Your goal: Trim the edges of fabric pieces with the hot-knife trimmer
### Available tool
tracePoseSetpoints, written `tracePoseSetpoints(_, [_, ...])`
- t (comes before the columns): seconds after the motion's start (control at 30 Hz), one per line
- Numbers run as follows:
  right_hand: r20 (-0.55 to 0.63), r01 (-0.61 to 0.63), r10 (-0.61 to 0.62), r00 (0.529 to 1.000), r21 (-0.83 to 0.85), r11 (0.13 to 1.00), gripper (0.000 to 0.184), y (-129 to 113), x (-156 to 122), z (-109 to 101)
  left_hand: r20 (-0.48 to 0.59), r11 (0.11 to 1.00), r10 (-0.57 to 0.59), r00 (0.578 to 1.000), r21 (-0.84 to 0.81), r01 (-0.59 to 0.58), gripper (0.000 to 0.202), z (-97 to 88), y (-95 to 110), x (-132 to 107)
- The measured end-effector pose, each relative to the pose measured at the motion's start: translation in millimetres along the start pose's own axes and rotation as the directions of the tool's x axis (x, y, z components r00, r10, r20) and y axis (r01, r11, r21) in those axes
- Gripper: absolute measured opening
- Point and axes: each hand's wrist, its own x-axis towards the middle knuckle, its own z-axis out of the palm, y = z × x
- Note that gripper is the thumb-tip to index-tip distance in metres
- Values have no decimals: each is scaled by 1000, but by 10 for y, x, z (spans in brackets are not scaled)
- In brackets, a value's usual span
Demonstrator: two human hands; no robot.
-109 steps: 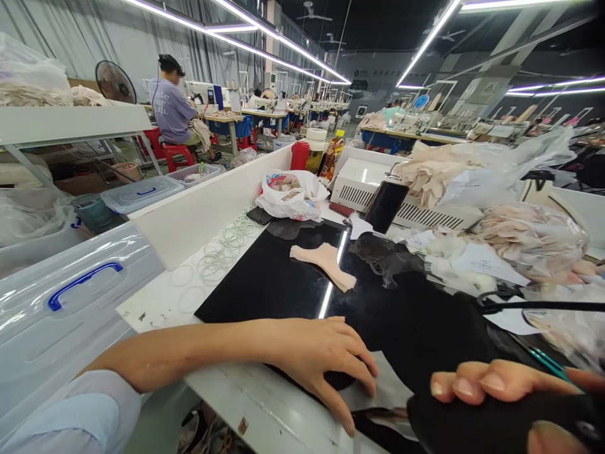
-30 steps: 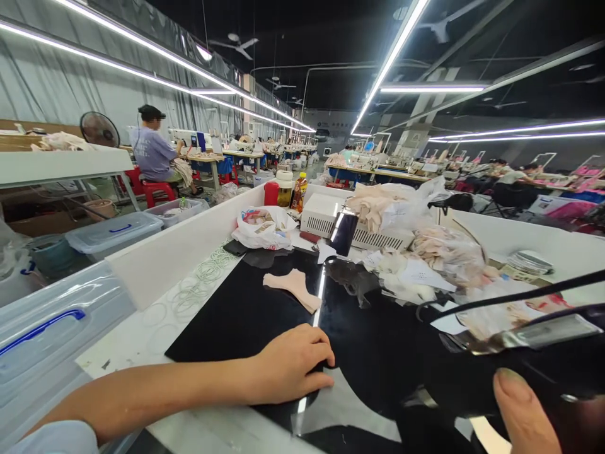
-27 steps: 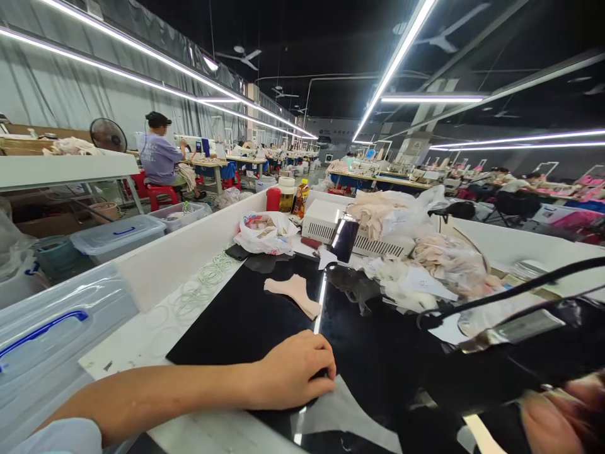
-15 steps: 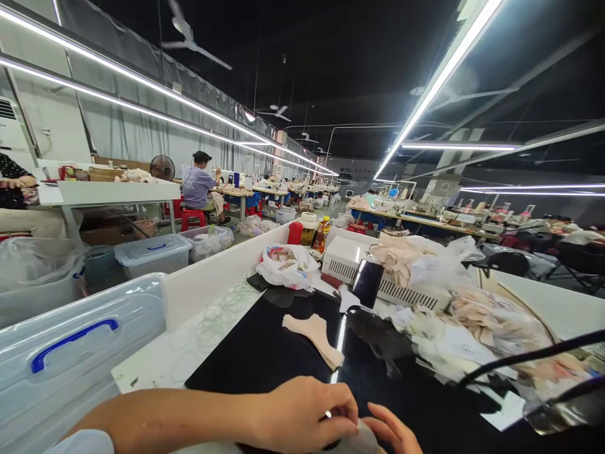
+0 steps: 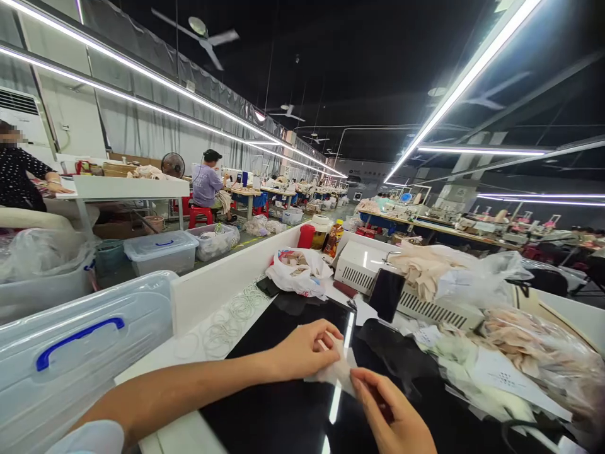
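My left hand (image 5: 302, 350) is closed in a pinch on the top of a thin, pale, see-through piece of material (image 5: 336, 372). My right hand (image 5: 394, 419) pinches the same piece at its lower edge. Both hands hold it just above a glossy black mat (image 5: 278, 403) on the worktable. The two hands are close together, thumbs facing each other. A black fabric piece (image 5: 399, 353) lies on the mat just beyond them.
A white divider wall (image 5: 227, 277) and a clear bin with a blue handle (image 5: 70, 353) stand left. Thin rings (image 5: 231, 315), a white bag (image 5: 300, 274), a white machine box (image 5: 368, 268), a dark phone (image 5: 386, 293) and bags of beige pieces (image 5: 524, 353) crowd the far side. People sit at tables behind.
My right hand let go of a black corded tool and came over to the pale piece. Both hands lifted the piece off the mat's near edge. The view tilted up.
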Motion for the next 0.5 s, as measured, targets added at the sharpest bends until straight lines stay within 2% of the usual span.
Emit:
tracePoseSetpoints(0.13, [0, 2, -2, 1000, -121, 993, 45, 38, 252, 118, -46, 990, 49, 998, 132, -42, 37, -179, -63, 285])
tracePoseSetpoints(0.23, [-4, -2, 1, 1000, -203, 979, 45, 81, 363, 195, -33, 966, 97, 995, 242, -86, 36, -266, -118, 464])
tracePoseSetpoints(0.37, [25, 36, -31, 999, -287, 957, 47, 164, 446, 251, 25, 919, 126, 992, 373, -126, 34, -296, -212, 602])
tracePoseSetpoints(0.5, [59, 110, -96, 994, -353, 929, 48, 267, 465, 283, 77, 855, 133, 988, 496, -154, 33, -276, -315, 641])
